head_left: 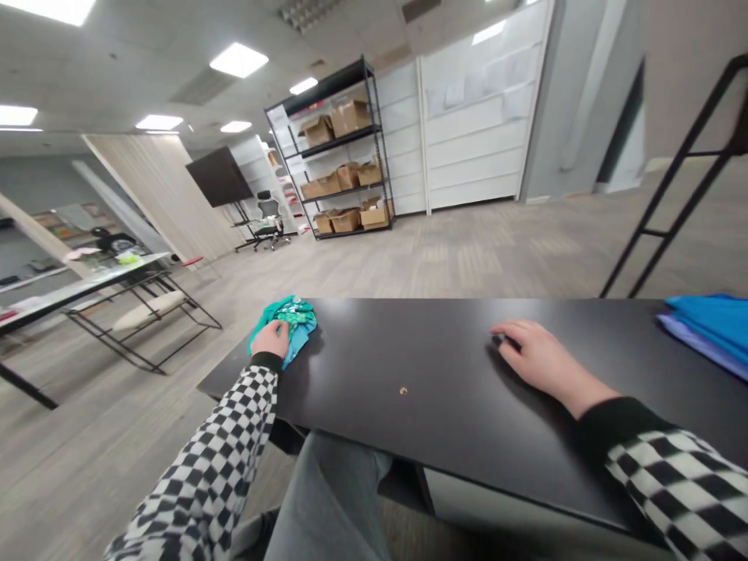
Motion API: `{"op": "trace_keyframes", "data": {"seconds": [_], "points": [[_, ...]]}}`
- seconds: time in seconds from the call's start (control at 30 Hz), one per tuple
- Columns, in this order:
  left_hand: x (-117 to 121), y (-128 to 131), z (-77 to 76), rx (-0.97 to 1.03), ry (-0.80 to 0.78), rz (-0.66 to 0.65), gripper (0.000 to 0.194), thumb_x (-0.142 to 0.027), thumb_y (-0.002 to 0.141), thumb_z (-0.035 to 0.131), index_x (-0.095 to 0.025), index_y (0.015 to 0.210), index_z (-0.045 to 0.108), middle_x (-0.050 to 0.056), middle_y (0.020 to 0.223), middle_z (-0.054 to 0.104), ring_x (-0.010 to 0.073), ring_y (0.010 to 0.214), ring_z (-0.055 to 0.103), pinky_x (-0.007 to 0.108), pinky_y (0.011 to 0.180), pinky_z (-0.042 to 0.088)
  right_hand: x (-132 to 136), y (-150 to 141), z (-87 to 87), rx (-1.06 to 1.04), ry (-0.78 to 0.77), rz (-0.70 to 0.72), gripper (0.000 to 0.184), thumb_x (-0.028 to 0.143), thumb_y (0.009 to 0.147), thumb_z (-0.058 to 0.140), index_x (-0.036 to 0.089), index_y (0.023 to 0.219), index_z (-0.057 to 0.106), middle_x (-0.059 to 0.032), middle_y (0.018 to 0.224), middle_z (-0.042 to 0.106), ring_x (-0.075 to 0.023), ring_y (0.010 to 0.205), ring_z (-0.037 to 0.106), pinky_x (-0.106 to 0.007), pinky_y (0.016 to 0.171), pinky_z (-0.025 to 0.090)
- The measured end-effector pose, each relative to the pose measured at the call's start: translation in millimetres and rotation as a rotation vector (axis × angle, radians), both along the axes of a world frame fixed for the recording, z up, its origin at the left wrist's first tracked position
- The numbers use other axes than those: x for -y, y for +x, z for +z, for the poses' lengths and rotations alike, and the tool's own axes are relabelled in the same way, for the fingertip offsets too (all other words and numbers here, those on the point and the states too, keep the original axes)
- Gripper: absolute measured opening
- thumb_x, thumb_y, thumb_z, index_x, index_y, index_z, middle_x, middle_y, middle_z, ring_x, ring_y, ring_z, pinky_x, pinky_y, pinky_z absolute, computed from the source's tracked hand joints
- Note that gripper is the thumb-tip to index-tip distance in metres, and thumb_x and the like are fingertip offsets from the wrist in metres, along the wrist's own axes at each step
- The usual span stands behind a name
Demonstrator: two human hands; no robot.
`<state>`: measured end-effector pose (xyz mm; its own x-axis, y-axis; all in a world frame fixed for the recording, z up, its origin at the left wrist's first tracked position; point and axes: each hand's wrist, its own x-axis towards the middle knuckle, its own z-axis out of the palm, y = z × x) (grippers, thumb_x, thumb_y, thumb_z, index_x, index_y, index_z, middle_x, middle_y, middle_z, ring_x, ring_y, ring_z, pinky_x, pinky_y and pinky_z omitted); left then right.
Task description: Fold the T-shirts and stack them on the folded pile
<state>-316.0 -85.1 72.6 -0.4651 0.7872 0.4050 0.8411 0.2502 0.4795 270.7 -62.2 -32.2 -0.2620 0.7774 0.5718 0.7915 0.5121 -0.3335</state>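
Observation:
A crumpled teal garment [299, 315] with a white and green print lies bunched at the left end of the black table. My left hand [272, 340] is closed on its near side, and part of the fabric is hidden behind the fingers. Farther right, my right hand [533, 357] rests low over the tabletop with its fingers curled and thumb tucked in. Something small and dark shows between thumb and fingers; I cannot make out whether it is an object or a shadowed gap.
The black table [374, 436] has a small round hole fitting [403, 390] near its middle. Folded blue and lilac cloth [710, 331] lies at the right end. Beyond stand a black rack [342, 191] with cardboard boxes and, at right, a black metal frame [672, 187].

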Motion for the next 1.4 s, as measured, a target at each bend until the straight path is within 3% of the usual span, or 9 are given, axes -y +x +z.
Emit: {"op": "trace_keyframes", "data": {"seconds": [0.17, 0.3, 0.43, 0.57, 0.7, 0.87, 0.97, 1.23, 1.4], "points": [[-40.0, 12.0, 105.0, 0.136, 0.215, -0.134, 0.056, -0.055, 0.115, 0.028, -0.015, 0.107, 0.067, 0.001, 0.082, 0.070, 0.0200, 0.098, 0.066, 0.039, 0.085, 0.051, 7.3, 3.7, -0.5, -0.019, -0.026, -0.021, 0.032, 0.027, 0.095, 0.056, 0.022, 0.108, 0.085, -0.0138, 0.113, 0.085, -0.0366, 0.111, 0.078, -0.057, 0.108, 0.061], [-26.1, 80.8, 191.2, 0.372, 0.528, -0.821, 0.064, -0.075, 0.108, 0.047, -0.028, 0.152, 0.052, -0.006, 0.126, 0.078, 0.0155, 0.115, 0.066, 0.044, 0.099, 0.057, 7.9, 3.4, 2.2, -0.036, -0.054, -0.054, 0.033, 0.028, 0.096, 0.056, 0.020, 0.109, 0.085, -0.0150, 0.112, 0.085, -0.0361, 0.110, 0.079, -0.055, 0.108, 0.061], [10.4, 163.3, 220.8, 0.504, 0.329, -1.206, 0.072, -0.073, 0.107, 0.056, -0.034, 0.166, 0.044, 0.003, 0.162, 0.065, 0.0271, 0.134, 0.070, 0.050, 0.106, 0.062, 12.7, 2.7, 9.6, -0.095, -0.079, -0.087, 0.033, 0.029, 0.097, 0.056, 0.021, 0.110, 0.085, -0.0147, 0.116, 0.085, -0.0354, 0.114, 0.079, -0.053, 0.110, 0.060], [1.4, 188.2, 190.6, 0.480, 0.270, -1.187, 0.062, -0.068, 0.106, 0.061, -0.025, 0.152, 0.059, 0.011, 0.135, 0.079, 0.0285, 0.115, 0.080, 0.047, 0.094, 0.067, 22.8, 8.9, 17.6, -0.218, -0.119, -0.144, 0.035, 0.033, 0.099, 0.055, 0.020, 0.116, 0.083, -0.0144, 0.120, 0.085, -0.0342, 0.116, 0.079, -0.052, 0.111, 0.059], [-32.4, 175.3, 114.0, 0.256, -0.002, -1.029, 0.057, -0.065, 0.100, 0.067, -0.018, 0.131, 0.074, 0.014, 0.116, 0.084, 0.0292, 0.103, 0.081, 0.047, 0.092, 0.068, 28.0, 21.0, 20.3, -0.448, -0.169, -0.262, 0.036, 0.034, 0.099, 0.057, 0.020, 0.122, 0.080, -0.0122, 0.113, 0.086, -0.0291, 0.099, 0.080, -0.047, 0.097, 0.064], [-9.6, 195.8, -13.2, -0.331, -0.586, -0.883, 0.093, -0.070, 0.090, 0.074, -0.018, 0.166, 0.058, 0.022, 0.175, 0.050, 0.0497, 0.163, 0.045, 0.066, 0.132, 0.040, 27.6, 22.7, 20.9, -0.535, -0.174, -0.299, 0.035, 0.037, 0.099, 0.061, 0.017, 0.123, 0.078, -0.0141, 0.112, 0.085, -0.0303, 0.103, 0.080, -0.049, 0.100, 0.063], [27.4, 236.7, -62.1, -0.438, -0.470, -0.881, 0.092, -0.067, 0.103, 0.059, -0.011, 0.175, 0.043, 0.026, 0.185, 0.022, 0.0499, 0.174, 0.016, 0.075, 0.138, 0.019, 32.6, 10.4, 25.3, -0.365, -0.118, -0.120, 0.038, 0.038, 0.103, 0.061, 0.018, 0.131, 0.078, -0.0153, 0.124, 0.084, -0.0327, 0.120, 0.078, -0.056, 0.114, 0.058], [78.3, 328.6, -64.6, 0.295, -0.007, -1.765, 0.027, -0.017, 0.098, 0.063, -0.022, 0.116, 0.083, 0.010, 0.127, 0.086, 0.0243, 0.129, 0.079, 0.038, 0.119, 0.059, 41.1, -17.6, 26.0, 0.029, -0.307, 0.280, 0.030, 0.037, 0.102, 0.070, 0.022, 0.125, 0.084, -0.0167, 0.152, 0.074, -0.0363, 0.146, 0.067, -0.059, 0.126, 0.049], [57.1, 299.6, -54.8, -0.009, 0.165, -1.560, 0.031, -0.020, 0.098, 0.064, -0.026, 0.122, 0.083, 0.010, 0.134, 0.083, 0.0265, 0.134, 0.075, 0.049, 0.130, 0.048, 42.8, 14.1, 29.7, -0.116, -0.368, 0.030, 0.027, 0.033, 0.102, 0.059, 0.025, 0.115, 0.081, -0.0099, 0.121, 0.086, -0.0301, 0.113, 0.080, -0.046, 0.105, 0.060]]}}
